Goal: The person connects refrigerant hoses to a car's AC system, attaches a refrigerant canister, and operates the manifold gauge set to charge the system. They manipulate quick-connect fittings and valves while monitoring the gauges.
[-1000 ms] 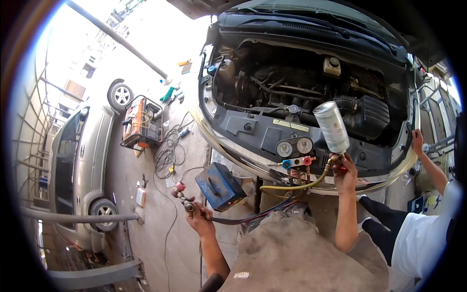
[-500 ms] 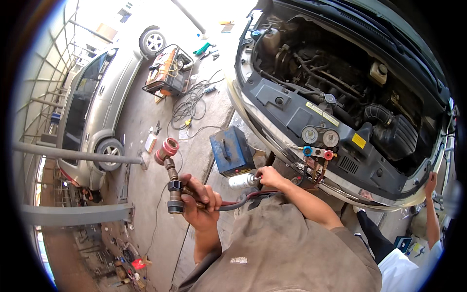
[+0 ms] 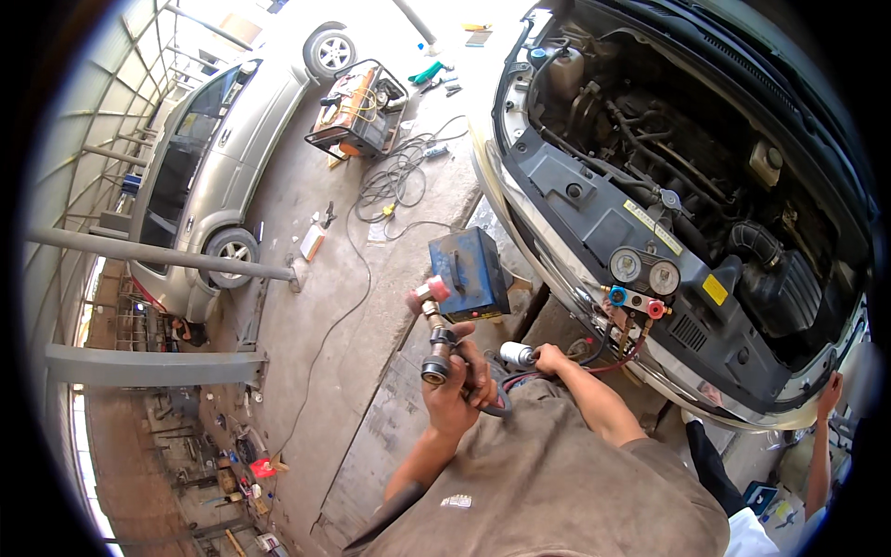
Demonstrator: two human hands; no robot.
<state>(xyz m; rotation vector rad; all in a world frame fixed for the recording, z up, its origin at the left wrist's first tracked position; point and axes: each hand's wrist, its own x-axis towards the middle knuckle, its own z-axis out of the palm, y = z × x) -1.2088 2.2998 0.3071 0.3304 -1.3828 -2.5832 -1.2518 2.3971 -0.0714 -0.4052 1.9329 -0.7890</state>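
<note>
My left hand [image 3: 464,382] is closed round a metal quick coupler [image 3: 434,332] with a red knob at its upper end and a dark ring-shaped mouth at its lower end. A dark hose comes away beneath that hand. Just to the right, my right hand [image 3: 549,359] grips the end of a small white and silver canister [image 3: 517,354]. The canister tilts up to the left, in front of my brown shirt. Beyond the right hand, a manifold gauge set [image 3: 643,280] with two dials and blue and red knobs hangs at the car's front edge, hoses running down from it.
A car with its engine bay [image 3: 668,158] exposed fills the right side. Past my hands stands a blue metal box [image 3: 469,271]. Farther off are a generator [image 3: 355,110], coiled cable [image 3: 394,176] and a silver car [image 3: 209,167]. Another person's arm [image 3: 824,441] touches the bumper at right.
My left hand has brought the coupler rightward, nearer the canister and in front of the blue box. The canister has turned in my right hand. The whole view has shifted, with the scene sliding right.
</note>
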